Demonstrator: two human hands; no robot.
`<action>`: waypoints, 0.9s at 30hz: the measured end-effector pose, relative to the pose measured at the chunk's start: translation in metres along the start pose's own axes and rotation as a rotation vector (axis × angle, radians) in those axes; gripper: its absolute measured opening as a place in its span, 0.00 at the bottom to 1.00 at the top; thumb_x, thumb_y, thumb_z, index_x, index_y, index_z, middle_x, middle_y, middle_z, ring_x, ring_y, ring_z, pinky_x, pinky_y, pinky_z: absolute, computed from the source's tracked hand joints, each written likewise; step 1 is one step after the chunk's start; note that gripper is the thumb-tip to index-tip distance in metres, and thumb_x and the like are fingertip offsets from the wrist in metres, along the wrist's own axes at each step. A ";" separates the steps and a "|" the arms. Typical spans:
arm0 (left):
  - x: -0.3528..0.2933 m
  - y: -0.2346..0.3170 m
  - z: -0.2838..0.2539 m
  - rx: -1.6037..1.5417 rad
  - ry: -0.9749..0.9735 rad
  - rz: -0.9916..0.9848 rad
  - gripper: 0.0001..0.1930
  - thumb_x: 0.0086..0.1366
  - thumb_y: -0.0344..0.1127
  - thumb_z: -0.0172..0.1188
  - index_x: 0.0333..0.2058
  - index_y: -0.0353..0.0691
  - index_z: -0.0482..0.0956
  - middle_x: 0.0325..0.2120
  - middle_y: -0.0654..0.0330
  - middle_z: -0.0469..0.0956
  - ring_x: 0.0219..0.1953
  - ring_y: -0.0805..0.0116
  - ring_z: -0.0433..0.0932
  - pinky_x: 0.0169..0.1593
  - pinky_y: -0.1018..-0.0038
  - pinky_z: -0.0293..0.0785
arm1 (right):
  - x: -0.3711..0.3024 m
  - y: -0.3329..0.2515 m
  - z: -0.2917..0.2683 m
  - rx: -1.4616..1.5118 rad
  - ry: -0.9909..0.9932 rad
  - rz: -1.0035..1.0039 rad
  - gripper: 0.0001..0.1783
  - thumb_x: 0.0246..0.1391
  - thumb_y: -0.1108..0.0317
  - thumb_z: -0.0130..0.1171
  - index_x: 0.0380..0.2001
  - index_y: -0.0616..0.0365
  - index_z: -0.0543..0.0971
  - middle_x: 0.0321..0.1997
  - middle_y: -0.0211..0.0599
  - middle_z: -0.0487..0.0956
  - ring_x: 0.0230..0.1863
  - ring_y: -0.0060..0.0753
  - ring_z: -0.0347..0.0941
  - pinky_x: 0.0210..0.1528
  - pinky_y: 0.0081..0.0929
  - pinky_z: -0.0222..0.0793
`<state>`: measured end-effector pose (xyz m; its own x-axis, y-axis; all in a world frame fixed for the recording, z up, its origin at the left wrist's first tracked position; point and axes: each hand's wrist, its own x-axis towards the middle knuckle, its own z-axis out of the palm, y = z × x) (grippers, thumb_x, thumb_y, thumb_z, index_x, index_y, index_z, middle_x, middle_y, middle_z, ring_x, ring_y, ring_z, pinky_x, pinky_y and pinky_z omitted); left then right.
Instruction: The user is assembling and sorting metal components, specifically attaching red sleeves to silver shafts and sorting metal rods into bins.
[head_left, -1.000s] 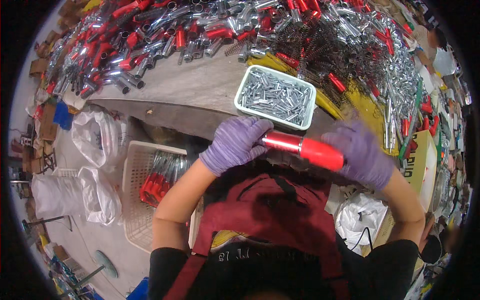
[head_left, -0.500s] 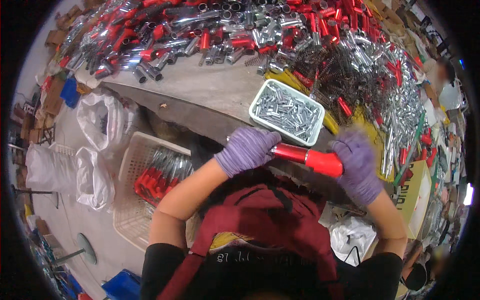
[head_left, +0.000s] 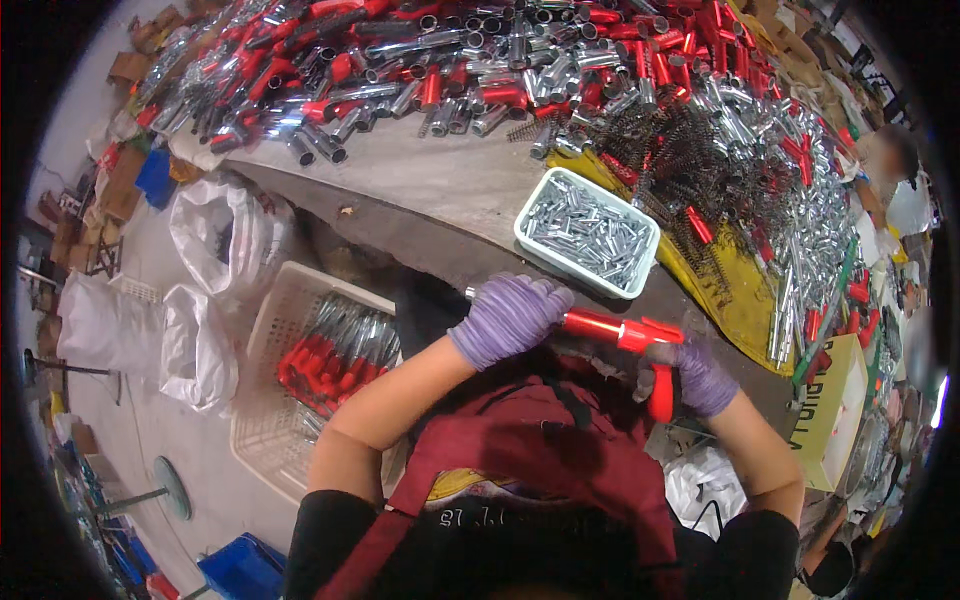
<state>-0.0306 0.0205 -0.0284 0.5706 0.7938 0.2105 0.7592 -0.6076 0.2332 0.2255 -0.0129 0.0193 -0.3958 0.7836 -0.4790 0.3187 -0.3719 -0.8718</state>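
Observation:
Between my hands lies a red tube-bodied tool [head_left: 597, 324] with a chrome end poking out at the left and a red head with a downward handle at the right. My left hand [head_left: 513, 318], in a purple knit glove, is closed around the tube. At the other end, my right hand [head_left: 703, 378], gloved alike with dark fingers, is closed on the red head and handle. Its fingers partly hide the handle. Just beyond the tool, a pale green tray [head_left: 524, 240] holds many small silver metal pins.
Chrome and red tubes [head_left: 430, 88] cover the bench's [head_left: 400, 160] far side, beside a heap of coil springs [head_left: 690, 165] on yellow cloth [head_left: 735, 325]. A cream basket [head_left: 255, 400] holds red-handled metal parts at my left, near white sacks [head_left: 195, 350]. A yellow carton [head_left: 833, 410] stands right.
The tool has turned so its red handle now points down. My right hand has shifted slightly lower around it, while my left hand stays wrapped on the tube. The whole view shifts slightly.

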 end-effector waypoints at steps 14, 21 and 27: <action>-0.010 0.015 -0.001 -0.104 -0.044 -0.007 0.19 0.40 0.39 0.62 0.33 0.46 0.69 0.24 0.58 0.73 0.28 0.58 0.74 0.30 0.63 0.69 | -0.012 -0.031 0.003 -0.350 -0.028 -0.135 0.24 0.36 0.52 0.63 0.33 0.58 0.74 0.26 0.37 0.75 0.28 0.29 0.72 0.34 0.26 0.66; 0.006 0.012 -0.032 0.021 0.063 0.108 0.13 0.39 0.37 0.59 0.27 0.45 0.70 0.20 0.59 0.72 0.24 0.59 0.72 0.26 0.63 0.66 | -0.025 -0.024 0.005 -0.186 -0.027 -0.155 0.23 0.38 0.54 0.62 0.34 0.59 0.74 0.27 0.36 0.75 0.29 0.26 0.71 0.33 0.24 0.65; 0.034 -0.003 -0.039 0.197 0.805 -0.260 0.23 0.51 0.36 0.57 0.46 0.39 0.66 0.28 0.60 0.72 0.34 0.62 0.71 0.36 0.71 0.67 | -0.045 -0.027 0.001 0.049 0.131 -0.237 0.24 0.39 0.55 0.61 0.39 0.57 0.73 0.26 0.34 0.74 0.31 0.26 0.71 0.34 0.23 0.66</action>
<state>-0.0255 0.0485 0.0150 0.0333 0.6011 0.7985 0.9177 -0.3349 0.2138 0.2336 -0.0389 0.0641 -0.3383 0.9083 -0.2461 0.1873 -0.1913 -0.9635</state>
